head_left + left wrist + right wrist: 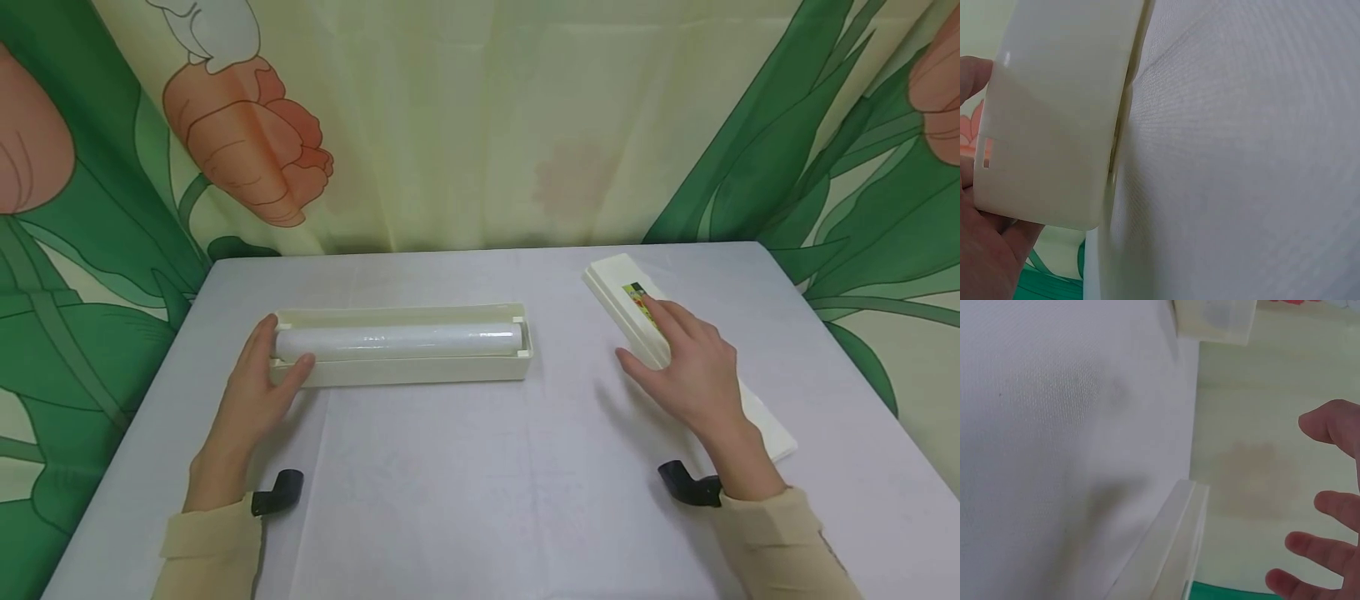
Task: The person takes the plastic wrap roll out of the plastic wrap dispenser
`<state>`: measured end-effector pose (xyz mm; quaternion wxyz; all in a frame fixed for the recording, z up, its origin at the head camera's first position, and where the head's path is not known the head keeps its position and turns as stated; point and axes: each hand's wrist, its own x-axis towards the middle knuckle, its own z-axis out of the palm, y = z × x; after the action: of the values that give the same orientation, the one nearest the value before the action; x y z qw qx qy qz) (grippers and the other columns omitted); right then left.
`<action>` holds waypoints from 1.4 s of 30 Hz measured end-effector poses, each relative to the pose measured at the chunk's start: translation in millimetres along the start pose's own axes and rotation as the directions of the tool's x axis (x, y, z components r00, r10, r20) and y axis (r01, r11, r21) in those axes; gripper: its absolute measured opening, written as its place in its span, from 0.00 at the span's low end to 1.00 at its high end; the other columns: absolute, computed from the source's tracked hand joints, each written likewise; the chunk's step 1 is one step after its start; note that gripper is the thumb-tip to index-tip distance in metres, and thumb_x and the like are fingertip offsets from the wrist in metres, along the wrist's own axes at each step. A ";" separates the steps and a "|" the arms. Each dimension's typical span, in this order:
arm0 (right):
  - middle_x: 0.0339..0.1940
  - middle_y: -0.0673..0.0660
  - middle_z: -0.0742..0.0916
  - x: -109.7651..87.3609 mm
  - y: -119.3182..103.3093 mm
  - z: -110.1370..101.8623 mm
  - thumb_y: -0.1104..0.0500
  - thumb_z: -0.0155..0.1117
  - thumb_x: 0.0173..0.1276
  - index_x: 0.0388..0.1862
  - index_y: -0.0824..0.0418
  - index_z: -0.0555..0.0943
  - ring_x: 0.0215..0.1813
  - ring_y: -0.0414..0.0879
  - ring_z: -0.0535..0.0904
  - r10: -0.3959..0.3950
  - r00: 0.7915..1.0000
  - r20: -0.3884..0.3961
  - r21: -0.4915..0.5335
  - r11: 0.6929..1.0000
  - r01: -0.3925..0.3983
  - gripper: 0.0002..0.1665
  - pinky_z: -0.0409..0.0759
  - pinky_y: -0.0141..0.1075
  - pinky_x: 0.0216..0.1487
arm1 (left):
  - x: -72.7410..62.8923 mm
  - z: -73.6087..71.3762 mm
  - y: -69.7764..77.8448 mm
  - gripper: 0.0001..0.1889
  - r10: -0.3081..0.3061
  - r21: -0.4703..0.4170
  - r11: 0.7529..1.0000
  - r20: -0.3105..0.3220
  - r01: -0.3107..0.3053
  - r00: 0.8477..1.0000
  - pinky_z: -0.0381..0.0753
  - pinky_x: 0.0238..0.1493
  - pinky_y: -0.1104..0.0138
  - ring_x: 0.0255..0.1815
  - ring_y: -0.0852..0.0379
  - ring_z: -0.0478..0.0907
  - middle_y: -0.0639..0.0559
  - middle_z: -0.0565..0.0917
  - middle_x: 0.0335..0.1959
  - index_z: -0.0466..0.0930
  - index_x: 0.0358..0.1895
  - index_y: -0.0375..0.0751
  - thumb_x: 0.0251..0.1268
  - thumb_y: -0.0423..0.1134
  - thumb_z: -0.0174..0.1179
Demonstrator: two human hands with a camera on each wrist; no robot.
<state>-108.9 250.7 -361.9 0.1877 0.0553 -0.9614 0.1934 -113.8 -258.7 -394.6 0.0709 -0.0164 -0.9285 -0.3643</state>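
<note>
A long cream cling film dispenser box [420,372] lies open-topped on the table, with a shiny roll of cling film [397,340] inside. My left hand [255,383] holds the box's left end, thumb at the front rim and fingers round the end. In the left wrist view, the box's smooth side [1054,112] shows a small slot near that end. To the right, the cream lid [611,285] lies slantwise with a small coloured label. Above it is my right hand [697,375], fingers spread; the right wrist view shows them apart from the lid [1169,550].
A white cloth covers the table [435,483]. Behind it hangs a pale curtain [465,125] printed with flowers and green leaves. A black curved piece [279,492] sits at the left wrist, and another black piece [690,485] at the right wrist.
</note>
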 end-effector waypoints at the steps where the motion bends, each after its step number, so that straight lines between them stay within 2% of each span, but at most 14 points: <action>1: 0.66 0.61 0.78 0.8 -0.7 0.1 0.47 0.71 0.61 0.74 0.54 0.72 0.58 0.69 0.73 -0.004 1.000 -0.005 0.005 1.000 0.004 0.42 0.68 0.67 0.45 | 0.2 0.0 0.1 0.43 0.001 0.002 1.000 0.000 -0.001 1.000 0.47 0.72 0.35 0.79 0.30 0.45 0.32 0.47 0.80 0.41 0.81 0.32 0.78 0.51 0.53; 8: 0.63 0.61 0.80 5.7 -5.9 3.5 0.49 0.73 0.59 0.71 0.56 0.74 0.54 0.70 0.75 -0.054 0.997 -0.046 0.040 0.998 0.056 0.41 0.68 0.68 0.43 | 2.1 0.1 -0.4 0.43 0.001 0.006 1.000 -0.005 -0.001 1.000 0.47 0.72 0.35 0.78 0.30 0.46 0.31 0.48 0.80 0.41 0.81 0.32 0.77 0.50 0.54; 18: 0.64 0.62 0.80 12.4 -20.7 11.9 0.50 0.72 0.60 0.70 0.55 0.76 0.55 0.70 0.75 -0.084 0.995 -0.047 0.101 0.991 0.088 0.38 0.68 0.68 0.48 | 2.2 0.8 -1.7 0.44 -0.013 0.001 1.000 0.003 0.013 1.000 0.47 0.72 0.35 0.79 0.31 0.45 0.32 0.47 0.80 0.41 0.81 0.32 0.77 0.51 0.55; 25: 0.64 0.62 0.79 17.0 -26.1 15.5 0.50 0.73 0.60 0.72 0.55 0.75 0.59 0.69 0.75 -0.109 0.993 -0.046 0.099 0.989 0.113 0.39 0.68 0.68 0.52 | 4.9 0.8 -0.1 0.44 0.001 -0.006 1.000 -0.001 -0.001 1.000 0.47 0.72 0.35 0.79 0.31 0.45 0.32 0.47 0.80 0.41 0.81 0.33 0.77 0.52 0.54; 34: 0.63 0.59 0.82 28.6 -38.4 20.7 0.50 0.73 0.59 0.70 0.54 0.77 0.59 0.64 0.77 -0.189 0.977 -0.095 0.123 0.972 0.200 0.38 0.71 0.64 0.49 | 8.7 0.1 -0.1 0.43 0.017 -0.011 1.000 -0.012 -0.017 1.000 0.47 0.72 0.35 0.79 0.30 0.46 0.31 0.48 0.80 0.42 0.81 0.31 0.77 0.51 0.55; 38: 0.62 0.60 0.82 29.6 -47.6 25.8 0.49 0.73 0.60 0.70 0.55 0.77 0.61 0.62 0.77 -0.217 0.973 -0.077 0.130 0.965 0.226 0.38 0.70 0.63 0.54 | 6.5 0.0 -3.1 0.43 0.030 -0.009 1.000 -0.012 -0.030 0.999 0.48 0.72 0.35 0.78 0.30 0.47 0.30 0.49 0.79 0.42 0.80 0.30 0.77 0.49 0.55; 42: 0.64 0.60 0.81 26.9 -56.5 31.2 0.48 0.73 0.61 0.70 0.55 0.76 0.64 0.60 0.76 -0.229 0.972 -0.042 0.139 0.962 0.233 0.38 0.68 0.64 0.58 | 1.7 0.0 -3.9 0.44 0.010 0.006 1.000 0.004 -0.010 1.000 0.49 0.71 0.34 0.78 0.29 0.47 0.29 0.48 0.79 0.41 0.80 0.30 0.77 0.51 0.55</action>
<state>-134.2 185.6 -358.5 0.2169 0.1779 -0.9295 0.2395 -115.8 -261.5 -397.0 0.0710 -0.0217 -0.9296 -0.3611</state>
